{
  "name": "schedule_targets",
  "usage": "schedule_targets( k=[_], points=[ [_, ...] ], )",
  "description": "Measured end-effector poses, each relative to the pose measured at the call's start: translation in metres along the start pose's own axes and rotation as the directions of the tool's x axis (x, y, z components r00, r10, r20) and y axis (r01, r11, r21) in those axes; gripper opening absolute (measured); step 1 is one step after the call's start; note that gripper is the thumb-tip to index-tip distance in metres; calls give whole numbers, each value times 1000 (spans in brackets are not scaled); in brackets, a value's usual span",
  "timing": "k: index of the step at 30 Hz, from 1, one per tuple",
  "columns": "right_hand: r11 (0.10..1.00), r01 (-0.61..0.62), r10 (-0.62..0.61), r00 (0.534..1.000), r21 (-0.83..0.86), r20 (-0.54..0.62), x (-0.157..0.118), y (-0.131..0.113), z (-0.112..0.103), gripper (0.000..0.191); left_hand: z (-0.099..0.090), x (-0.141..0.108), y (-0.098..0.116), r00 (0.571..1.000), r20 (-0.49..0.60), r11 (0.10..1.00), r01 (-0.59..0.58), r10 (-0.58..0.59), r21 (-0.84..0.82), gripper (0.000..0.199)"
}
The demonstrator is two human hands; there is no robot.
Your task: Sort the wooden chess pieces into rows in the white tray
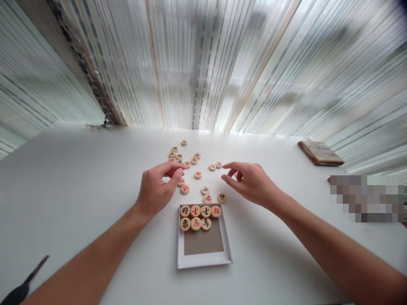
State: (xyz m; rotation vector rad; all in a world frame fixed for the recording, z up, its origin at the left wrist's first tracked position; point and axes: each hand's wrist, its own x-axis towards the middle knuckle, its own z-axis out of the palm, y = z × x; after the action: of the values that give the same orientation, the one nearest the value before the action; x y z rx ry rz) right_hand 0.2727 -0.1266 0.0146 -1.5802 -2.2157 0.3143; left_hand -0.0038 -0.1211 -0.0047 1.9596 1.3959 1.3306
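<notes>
At the near left corner of the counter lies a dark pointed tool, partly out of view. Near the middle of the near edge sits a shallow white box. Seven round pieces line its far end: three in the nearer row from the left wall, marked black, red, black, and four beyond, black, red, black, red.

Loose discs lie flat past the box, one near its far right corner. The left hand is over their left side, thumb close to its bent fingers; whether it grips a disc I cannot tell. The right hand is half open, thumb and forefinger apart with nothing between them, forefinger near a red-marked disc.

Toward the right edge is a pixelated patch, then a flat brown-edged case; a striped curtain hangs behind the far edge.
</notes>
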Motion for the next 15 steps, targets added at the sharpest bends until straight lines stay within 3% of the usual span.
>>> schedule_targets(
  k=[6,10,15],
  points=[
    [991,-43,45,999,-130,9,34,-5,30,30,3,-3,3,999,31,999,-34,34,12,16],
    [986,-21,19,1000,-166,-18,31,-4,42,26,4,-5,4,998,49,999,-42,42,-4,13],
    [996,68,-71,996,-55,-51,21,7,41,18,6,-9,6,996,88,1000,-22,24,-15,14]
  ],
)
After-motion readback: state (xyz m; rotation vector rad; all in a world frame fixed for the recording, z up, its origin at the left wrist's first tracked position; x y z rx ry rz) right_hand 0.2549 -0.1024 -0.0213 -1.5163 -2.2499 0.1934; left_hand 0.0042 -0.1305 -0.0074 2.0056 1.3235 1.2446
